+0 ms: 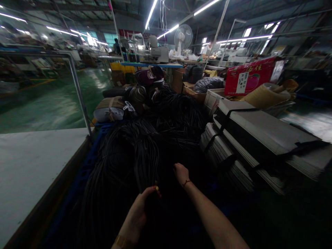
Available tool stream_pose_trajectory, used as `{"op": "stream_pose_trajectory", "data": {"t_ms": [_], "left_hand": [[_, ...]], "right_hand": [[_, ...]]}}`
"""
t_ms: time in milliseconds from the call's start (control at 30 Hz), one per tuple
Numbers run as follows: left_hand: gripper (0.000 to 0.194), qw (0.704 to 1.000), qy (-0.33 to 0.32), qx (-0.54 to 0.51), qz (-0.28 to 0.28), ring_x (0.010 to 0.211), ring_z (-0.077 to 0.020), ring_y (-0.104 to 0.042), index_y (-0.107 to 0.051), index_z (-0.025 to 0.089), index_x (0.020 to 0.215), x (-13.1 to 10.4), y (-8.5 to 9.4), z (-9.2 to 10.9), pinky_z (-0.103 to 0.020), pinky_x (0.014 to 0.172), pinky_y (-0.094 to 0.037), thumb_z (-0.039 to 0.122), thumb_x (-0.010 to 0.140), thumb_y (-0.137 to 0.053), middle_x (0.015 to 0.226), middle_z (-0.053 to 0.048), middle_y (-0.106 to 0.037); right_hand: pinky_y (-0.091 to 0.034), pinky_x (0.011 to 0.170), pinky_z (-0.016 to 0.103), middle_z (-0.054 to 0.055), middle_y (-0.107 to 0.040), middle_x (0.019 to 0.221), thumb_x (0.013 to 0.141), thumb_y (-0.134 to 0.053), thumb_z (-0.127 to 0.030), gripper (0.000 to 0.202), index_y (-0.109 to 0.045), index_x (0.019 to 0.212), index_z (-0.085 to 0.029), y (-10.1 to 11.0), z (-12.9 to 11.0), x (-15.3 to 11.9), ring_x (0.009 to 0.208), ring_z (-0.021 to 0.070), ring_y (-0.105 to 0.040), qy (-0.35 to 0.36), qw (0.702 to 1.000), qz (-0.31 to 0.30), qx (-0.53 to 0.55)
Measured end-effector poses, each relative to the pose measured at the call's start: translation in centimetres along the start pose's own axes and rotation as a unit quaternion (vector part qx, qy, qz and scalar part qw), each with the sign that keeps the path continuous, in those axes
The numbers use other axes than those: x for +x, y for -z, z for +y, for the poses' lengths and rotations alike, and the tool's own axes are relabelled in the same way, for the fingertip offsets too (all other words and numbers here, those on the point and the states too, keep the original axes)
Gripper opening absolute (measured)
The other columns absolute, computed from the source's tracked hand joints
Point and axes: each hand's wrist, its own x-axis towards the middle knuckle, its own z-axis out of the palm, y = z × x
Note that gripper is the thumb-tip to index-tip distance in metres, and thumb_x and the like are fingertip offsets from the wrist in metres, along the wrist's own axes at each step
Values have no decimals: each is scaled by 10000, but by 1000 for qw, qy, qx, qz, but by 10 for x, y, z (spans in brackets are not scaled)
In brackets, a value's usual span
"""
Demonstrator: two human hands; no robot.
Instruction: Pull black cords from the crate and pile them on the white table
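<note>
Long black strips (146, 155), bundled and looped, spread in a large heap in front of me. My left hand (138, 211) is closed at the lower middle, near the ends of one bundle. A small yellow thing (157, 188) shows at its thumb tip; what else the fingers grip is lost in the dark. Farther forward and to the right, my right hand (181, 173) is curled closed against very dark material. Its fingertips are hidden, so what it grips cannot be made out.
Strapped stacks of pale sheets (267, 124) lie on the right, by a red box (249, 77). A white table (38, 155) with a metal rail (77, 90) stands left. Wrapped bundles (110, 107) lie beyond the heap. A blue pallet (89, 162) edges it.
</note>
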Motion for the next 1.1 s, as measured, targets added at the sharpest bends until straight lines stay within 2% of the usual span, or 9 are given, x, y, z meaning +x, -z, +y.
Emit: {"op": "stream_pose_trajectory", "data": {"t_ms": [133,267,433,600,733,800,867,933,1100], "left_hand": [[90,1000,6,-17,-5,607,-163,-656,-642,88,787,1,-1,-2,-278,630,-549,109,701,-655,647,-63,-690],[85,1000,15,-23,-3,594,-155,-656,-649,86,779,1,-2,-5,-268,626,-551,98,696,-659,642,-59,-692],[116,999,16,-9,-37,646,-173,-677,-668,92,805,5,-2,-12,-271,666,-555,121,693,-672,689,-71,-714],[225,997,34,4,-75,797,-243,-690,-667,76,908,4,-4,-14,-353,787,-550,172,705,-669,822,-108,-734],[190,995,36,-19,-87,840,-240,-684,-668,70,889,0,-6,-10,-347,812,-543,150,718,-647,854,-117,-733],[134,999,14,-18,-47,773,-229,-689,-666,85,829,-2,-6,-8,-337,753,-557,137,706,-655,778,-94,-730],[120,1000,-2,-16,-18,706,-209,-686,-660,93,809,-2,-4,-8,-323,705,-561,131,696,-665,714,-73,-718],[125,1000,0,-15,-7,651,-187,-674,-654,92,803,-2,-2,-7,-309,675,-559,133,688,-678,670,-63,-703],[146,1000,7,-11,-4,604,-165,-655,-644,81,807,-3,-1,-5,-285,629,-553,137,681,-689,640,-61,-688]], "right_hand": [[-422,742,282,89,-620,992,882,-429,-267,179,-536,994,-177,11,5,5,880,169,-589,-26,998,-19,58],[-441,550,210,37,-628,791,911,-361,-296,228,-531,963,-153,24,1,10,601,94,-571,-31,983,-108,145],[-419,478,188,6,-607,764,883,-392,-292,175,-515,894,-168,46,-27,-35,527,77,-528,53,945,-170,274],[-441,634,250,86,-659,921,876,-393,-275,277,-539,1086,-167,65,-57,-106,760,171,-623,191,966,-152,83],[-447,656,234,59,-679,909,896,-378,-333,319,-600,1059,-172,77,-46,-91,781,162,-633,246,917,-309,65],[-447,671,213,37,-679,912,907,-370,-338,315,-627,999,-181,75,-31,-60,794,135,-627,175,945,-269,59],[-439,744,223,65,-645,1043,888,-413,-277,283,-580,1091,-171,65,-15,-29,898,139,-606,73,991,-114,7],[-419,813,251,106,-593,1135,844,-476,-214,293,-549,1120,-150,47,-3,-8,1005,168,-565,15,999,-17,-42],[-409,760,263,98,-599,1040,831,-447,-144,190,-581,965,-163,6,8,1,973,187,-563,-11,995,-2,-96]]}}
